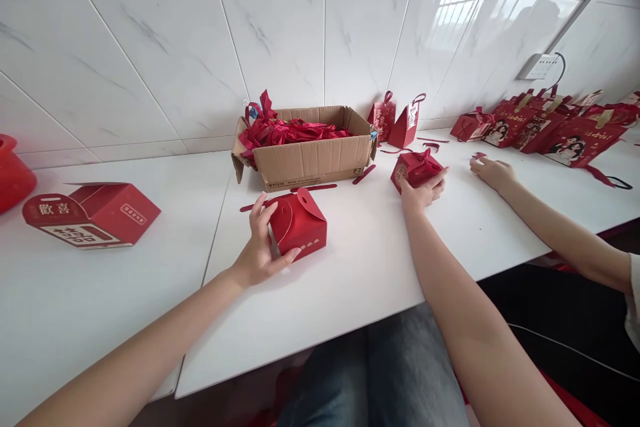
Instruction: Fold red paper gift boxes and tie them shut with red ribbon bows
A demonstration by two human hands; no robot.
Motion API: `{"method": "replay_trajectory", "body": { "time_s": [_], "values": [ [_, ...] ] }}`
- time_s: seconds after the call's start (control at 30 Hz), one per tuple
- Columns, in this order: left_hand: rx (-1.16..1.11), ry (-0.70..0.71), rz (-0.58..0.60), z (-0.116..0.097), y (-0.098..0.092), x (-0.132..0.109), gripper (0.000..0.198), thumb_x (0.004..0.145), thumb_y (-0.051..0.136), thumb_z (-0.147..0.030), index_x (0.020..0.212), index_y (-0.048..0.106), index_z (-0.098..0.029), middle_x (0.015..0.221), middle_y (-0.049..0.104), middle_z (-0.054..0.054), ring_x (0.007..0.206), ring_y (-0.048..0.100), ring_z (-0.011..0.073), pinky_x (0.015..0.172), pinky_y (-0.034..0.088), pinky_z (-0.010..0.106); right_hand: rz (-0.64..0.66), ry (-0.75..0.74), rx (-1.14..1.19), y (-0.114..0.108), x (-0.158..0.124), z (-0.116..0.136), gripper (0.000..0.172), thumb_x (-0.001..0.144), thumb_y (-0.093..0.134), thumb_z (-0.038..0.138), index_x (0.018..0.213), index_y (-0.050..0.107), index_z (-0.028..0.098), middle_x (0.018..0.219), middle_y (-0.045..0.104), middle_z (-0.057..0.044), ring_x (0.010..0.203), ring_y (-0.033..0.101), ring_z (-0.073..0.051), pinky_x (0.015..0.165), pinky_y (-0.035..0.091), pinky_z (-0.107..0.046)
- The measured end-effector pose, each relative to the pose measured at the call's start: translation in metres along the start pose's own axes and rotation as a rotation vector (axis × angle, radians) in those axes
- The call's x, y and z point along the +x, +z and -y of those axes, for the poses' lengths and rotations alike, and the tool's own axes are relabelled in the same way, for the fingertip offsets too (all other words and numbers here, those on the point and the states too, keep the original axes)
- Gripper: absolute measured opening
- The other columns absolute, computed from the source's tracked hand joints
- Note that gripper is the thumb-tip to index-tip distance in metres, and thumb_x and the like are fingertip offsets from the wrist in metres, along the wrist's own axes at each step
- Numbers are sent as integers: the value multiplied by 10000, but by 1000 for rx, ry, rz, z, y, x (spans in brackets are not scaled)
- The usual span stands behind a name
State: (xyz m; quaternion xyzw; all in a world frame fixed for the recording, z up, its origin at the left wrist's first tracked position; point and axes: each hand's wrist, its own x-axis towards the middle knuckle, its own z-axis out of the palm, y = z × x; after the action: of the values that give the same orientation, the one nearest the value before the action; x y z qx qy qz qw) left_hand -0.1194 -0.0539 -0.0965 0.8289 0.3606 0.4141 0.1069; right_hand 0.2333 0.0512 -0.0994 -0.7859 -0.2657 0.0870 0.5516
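My left hand (pixel 259 245) grips the left side of a closed red gift box (pixel 300 221) that stands on the white table (pixel 350 267), fingers curled round its edge. My right hand (pixel 423 191) reaches further out and holds a smaller red box with a ribbon bow (pixel 414 167) from below. An open cardboard carton (pixel 307 160) full of red ribbons (pixel 285 128) sits behind both boxes against the tiled wall.
A half-folded red box (pixel 95 215) lies at the left, a red object (pixel 13 177) at the far left edge. Another person's hand (pixel 493 172) rests on the table at the right. Finished red boxes (pixel 540 127) and two small red bags (pixel 395 121) line the back right.
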Motion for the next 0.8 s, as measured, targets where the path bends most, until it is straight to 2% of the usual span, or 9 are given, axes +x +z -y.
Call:
{"method": "replay_trajectory", "body": {
  "time_s": [0.13,0.23,0.27,0.33,0.4,0.5,0.57,0.67,0.8],
  "values": [
    [-80,-74,44,0,1,1,917,795,671,-319,1466,50,-381,1543,-10,112,1462,-12,370,1091,327,621,-86,-43,-10,-4,-5,1,1016,610,647,388,1456,89,320,1533,97,-116,1395,221,-347,1097,243,-570],
    [-112,-68,35,1,1,2,903,793,676,-321,1462,71,-377,1541,1,103,1465,-24,356,1099,338,601,-154,-143,-1,-9,-9,1,648,683,503,292,1311,347,257,1331,423,-88,1207,454,-262,1053,332,-462],
    [-115,-64,33,1,1,2,900,793,678,-318,1460,76,-376,1540,8,102,1466,-29,351,1103,337,598,-149,-156,-4,-10,-10,0,470,708,446,264,1178,452,250,1167,531,-63,1085,524,-238,1020,362,-430],
    [-115,-61,34,1,0,2,896,793,680,-313,1456,80,-376,1537,15,102,1469,-35,342,1104,340,594,-111,-147,-15,-11,-8,-2,199,759,351,241,854,526,247,831,579,-27,847,565,-216,930,408,-399],
    [-116,-72,41,0,0,2,886,794,680,-312,1450,88,-375,1532,24,106,1469,-36,339,1098,351,593,-73,-121,-22,-11,-6,-4,226,794,296,256,631,452,241,647,524,-27,713,533,-216,830,431,-394],
    [-123,-100,53,-1,-1,2,863,788,686,-317,1439,121,-362,1521,38,117,1467,-27,349,1073,387,590,-38,-73,-24,-10,-3,-6,294,803,296,312,538,398,233,601,514,-47,667,507,-225,711,431,-391],
    [-135,-108,52,0,-1,2,853,780,696,-317,1430,146,-350,1514,46,125,1465,-28,354,1050,419,579,-11,-49,-17,-10,-3,-6,322,805,290,336,561,468,225,629,553,-53,687,528,-232,707,435,-394],
    [-139,-106,43,0,-1,2,845,768,709,-312,1421,175,-339,1493,87,134,1464,-39,356,1045,430,573,21,-61,1,-9,-6,-6,360,810,281,328,841,630,246,817,655,-31,891,581,-237,908,394,-438],
    [-142,-109,36,0,-1,2,829,765,712,-311,1413,196,-343,1472,119,132,1461,9,360,1043,432,578,40,-48,12,-9,-8,-6,466,828,265,330,1208,535,330,1110,646,-14,1169,505,-229,1058,217,-528]
  ]
}}
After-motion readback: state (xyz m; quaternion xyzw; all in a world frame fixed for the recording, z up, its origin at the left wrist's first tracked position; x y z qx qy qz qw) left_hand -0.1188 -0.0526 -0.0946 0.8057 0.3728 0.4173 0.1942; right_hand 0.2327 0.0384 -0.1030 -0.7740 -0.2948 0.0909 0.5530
